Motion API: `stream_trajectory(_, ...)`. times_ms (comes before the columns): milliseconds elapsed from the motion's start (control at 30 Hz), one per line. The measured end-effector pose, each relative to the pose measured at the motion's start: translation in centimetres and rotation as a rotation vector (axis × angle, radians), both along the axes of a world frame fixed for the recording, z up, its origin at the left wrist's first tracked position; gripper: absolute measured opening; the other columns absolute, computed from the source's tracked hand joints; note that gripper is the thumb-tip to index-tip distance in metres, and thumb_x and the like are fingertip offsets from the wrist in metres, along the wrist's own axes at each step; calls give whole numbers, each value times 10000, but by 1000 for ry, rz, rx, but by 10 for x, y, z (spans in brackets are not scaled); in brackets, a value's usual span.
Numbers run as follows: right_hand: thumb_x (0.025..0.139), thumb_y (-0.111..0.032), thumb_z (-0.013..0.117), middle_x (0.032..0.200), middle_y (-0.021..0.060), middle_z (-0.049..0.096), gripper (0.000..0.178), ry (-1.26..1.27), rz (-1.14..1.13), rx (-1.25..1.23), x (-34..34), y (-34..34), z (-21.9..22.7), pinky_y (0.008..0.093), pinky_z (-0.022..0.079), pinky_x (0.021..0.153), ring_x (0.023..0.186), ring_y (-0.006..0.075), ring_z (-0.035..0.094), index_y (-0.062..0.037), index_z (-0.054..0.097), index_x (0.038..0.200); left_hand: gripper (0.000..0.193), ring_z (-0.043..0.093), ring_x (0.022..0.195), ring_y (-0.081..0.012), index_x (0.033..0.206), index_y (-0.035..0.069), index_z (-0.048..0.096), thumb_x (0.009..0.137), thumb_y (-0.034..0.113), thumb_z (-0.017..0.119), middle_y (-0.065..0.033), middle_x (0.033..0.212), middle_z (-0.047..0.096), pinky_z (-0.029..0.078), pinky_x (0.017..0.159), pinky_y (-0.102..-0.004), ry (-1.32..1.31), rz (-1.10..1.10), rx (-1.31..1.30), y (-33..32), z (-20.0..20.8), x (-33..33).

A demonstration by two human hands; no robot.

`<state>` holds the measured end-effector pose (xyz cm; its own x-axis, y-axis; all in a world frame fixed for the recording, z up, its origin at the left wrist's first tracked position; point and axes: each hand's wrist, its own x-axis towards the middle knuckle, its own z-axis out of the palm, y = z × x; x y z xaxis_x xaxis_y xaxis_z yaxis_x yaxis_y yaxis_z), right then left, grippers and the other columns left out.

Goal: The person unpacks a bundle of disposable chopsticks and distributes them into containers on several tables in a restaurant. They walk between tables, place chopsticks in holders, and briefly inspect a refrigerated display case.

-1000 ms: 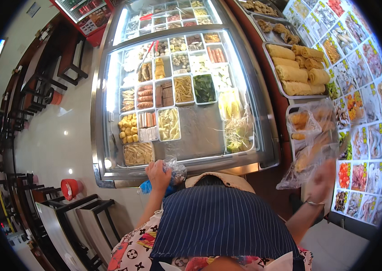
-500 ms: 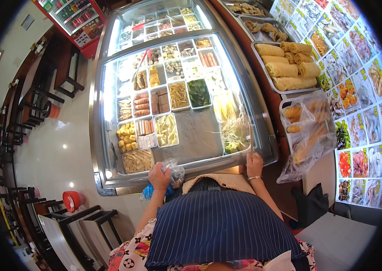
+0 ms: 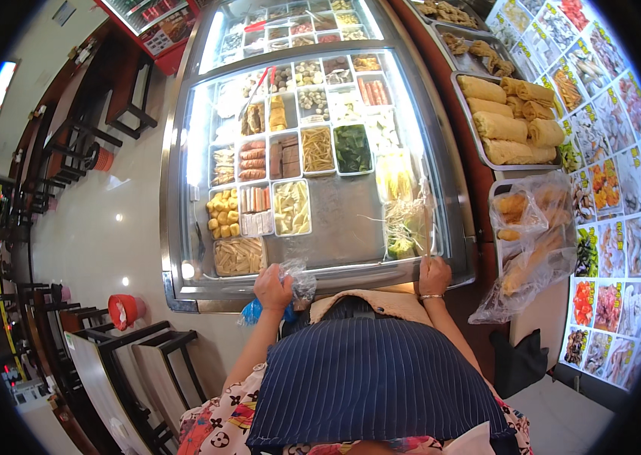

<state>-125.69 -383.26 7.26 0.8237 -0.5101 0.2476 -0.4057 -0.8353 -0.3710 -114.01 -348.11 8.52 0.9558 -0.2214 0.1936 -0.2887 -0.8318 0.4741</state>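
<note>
At the front rim of a glass-topped refrigerated display case (image 3: 210, 294), my left hand (image 3: 273, 288) is closed on a clear plastic bag (image 3: 302, 280). Some blue plastic (image 3: 258, 312) hangs beneath that hand. Farther right, my right hand (image 3: 434, 276) is closed at the same rim, near the corner; what its fingers grip is hidden. A thin brownish upright strip (image 3: 427, 224) runs up from it over the glass. Inside the case lie trays of food: pale strips (image 3: 238, 258) nearest my left hand, leafy greens with thin sprouts (image 3: 402, 244) nearest my right.
Metal trays of rolled tofu skins (image 3: 499, 121) and bag-covered fried dough sticks (image 3: 537, 208) stand to the right, beside a wall of food pictures (image 3: 609, 189). Dark tables and benches (image 3: 119, 356), a red bin (image 3: 125, 311) and a red drinks fridge (image 3: 172, 53) are on the left.
The whole view has shifted, so the case and trays appear farther right and slightly higher. Both hands stay closed at the front rim, the left still with the bag.
</note>
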Motion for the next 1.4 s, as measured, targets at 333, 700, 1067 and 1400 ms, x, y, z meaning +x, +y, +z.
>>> stream_trajectory(333,809,-217,540,610,122,492,297,-48,6,-26,5,1,2,420,378,517,548,324,493,-31,530,579,188,509,674,-332,735,60,493,650,207,576,-112,704,530,412,585,-415,-57,-16,-38,-3,2,3)
stream_trajectory(700,827,-240,513,654,131,523,306,8,-7,-43,5,1,1,422,390,565,599,324,512,-24,563,617,202,508,666,-319,734,62,484,648,214,584,-113,683,524,411,584,-403,-46,4,-1,-5,5,4)
stream_trajectory(1067,845,-261,481,671,124,526,330,32,-11,-21,4,0,2,416,394,563,603,319,511,-29,568,626,199,506,660,-307,727,77,478,653,232,579,-101,665,516,413,587,-394,-69,13,0,-6,5,3)
stream_trajectory(1400,829,-265,497,681,125,536,310,69,-23,-28,2,-2,-4,419,402,574,623,321,522,-31,588,648,195,508,657,-307,721,80,481,642,230,579,-103,657,514,411,582,-395,-95,14,-14,-6,4,4)
